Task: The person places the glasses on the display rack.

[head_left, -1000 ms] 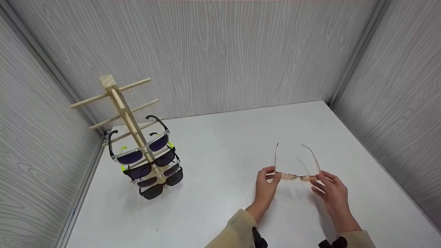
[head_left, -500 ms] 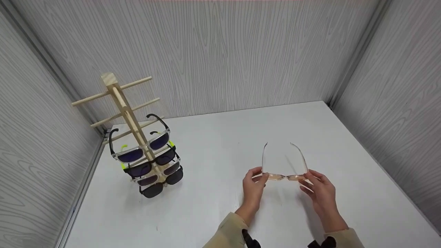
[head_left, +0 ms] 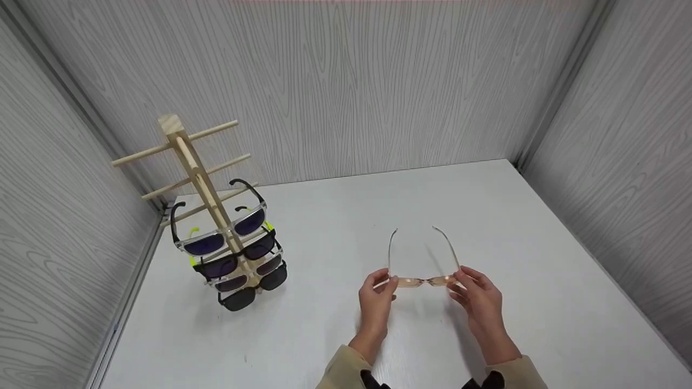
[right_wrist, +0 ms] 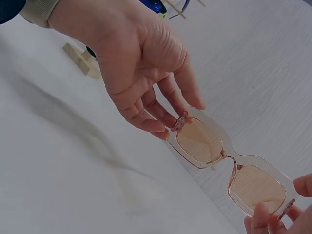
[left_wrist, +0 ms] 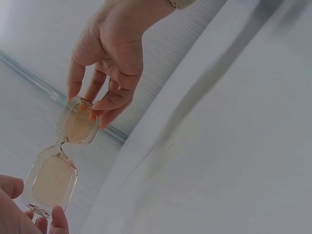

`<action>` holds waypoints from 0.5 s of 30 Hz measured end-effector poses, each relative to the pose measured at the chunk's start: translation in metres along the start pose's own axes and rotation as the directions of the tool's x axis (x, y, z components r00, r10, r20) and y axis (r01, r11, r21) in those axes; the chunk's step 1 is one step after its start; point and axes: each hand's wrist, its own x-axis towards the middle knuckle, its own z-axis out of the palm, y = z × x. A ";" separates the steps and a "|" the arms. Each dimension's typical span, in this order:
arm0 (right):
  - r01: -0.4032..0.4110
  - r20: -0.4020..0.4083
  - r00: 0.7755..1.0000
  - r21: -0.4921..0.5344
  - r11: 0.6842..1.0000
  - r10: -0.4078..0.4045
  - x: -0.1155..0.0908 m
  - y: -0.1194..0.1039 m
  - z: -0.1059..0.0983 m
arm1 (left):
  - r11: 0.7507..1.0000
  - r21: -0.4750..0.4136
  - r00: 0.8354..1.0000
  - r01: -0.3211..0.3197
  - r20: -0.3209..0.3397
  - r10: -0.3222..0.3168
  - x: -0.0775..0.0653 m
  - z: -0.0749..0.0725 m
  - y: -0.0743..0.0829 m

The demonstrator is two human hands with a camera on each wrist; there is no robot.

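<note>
Both hands hold one pair of sunglasses (head_left: 425,282) with a clear frame and pale peach lenses. Its arms are unfolded and point away from the person. My left hand (head_left: 375,302) pinches the left end of the front, by the hinge. At the opposite end, my right hand (head_left: 483,300) grips between thumb and fingers. In the left wrist view the sunglasses (left_wrist: 52,180) slant across between both hands, their lenses uncovered except near the fingertips. The right wrist view shows the sunglasses (right_wrist: 202,141) raised over the white table, thumbs at the outer edges.
A wooden display stand (head_left: 208,192) rises at the left of the table (head_left: 335,232). Several pairs of sunglasses (head_left: 259,246) hang on its lower rods; the upper rods (head_left: 213,129) are bare. Grey wood-grain panels (head_left: 346,86) enclose the back and sides.
Both hands have moved left together, carrying the sunglasses from the right toward the middle of the table. Their grip looks the same, and the stand stays put.
</note>
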 end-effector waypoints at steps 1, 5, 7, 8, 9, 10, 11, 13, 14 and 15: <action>-0.002 0.000 1.000 0.007 1.000 0.002 0.000 0.002 0.002 | 1.000 0.005 1.000 0.000 -0.006 0.000 -0.001 -0.003 0.000; -0.012 0.007 1.000 0.017 1.000 0.011 -0.001 0.009 0.009 | 1.000 0.013 1.000 0.007 -0.023 -0.006 0.001 -0.013 -0.002; -0.016 0.013 1.000 0.019 1.000 0.016 -0.001 0.012 0.014 | 1.000 0.016 0.999 0.016 -0.032 -0.015 0.003 -0.017 -0.007; -0.018 0.013 1.000 0.022 1.000 0.018 -0.001 0.013 0.016 | 1.000 0.019 0.999 0.023 -0.040 -0.023 0.005 -0.020 -0.009; -0.019 0.015 1.000 0.027 0.999 0.018 -0.001 0.015 0.018 | 0.999 0.020 0.999 0.028 -0.047 -0.027 0.006 -0.022 -0.013; -0.018 0.017 1.000 0.033 0.999 0.018 -0.001 0.015 0.020 | 0.999 0.018 0.998 0.032 -0.055 -0.031 0.008 -0.024 -0.016; -0.017 0.021 1.000 0.036 0.999 0.017 -0.001 0.016 0.022 | 0.999 0.018 0.997 0.035 -0.064 -0.034 0.009 -0.026 -0.020; -0.014 0.030 0.999 0.038 0.999 0.013 -0.001 0.017 0.026 | 0.999 0.015 0.996 0.037 -0.084 -0.036 0.011 -0.031 -0.026; -0.015 0.035 0.999 0.036 0.999 0.014 -0.001 0.018 0.028 | 0.999 0.011 0.995 0.037 -0.092 -0.036 0.011 -0.033 -0.028; -0.016 0.043 0.999 0.032 0.999 0.015 -0.002 0.018 0.029 | 0.999 0.006 0.995 0.035 -0.098 -0.034 0.011 -0.035 -0.029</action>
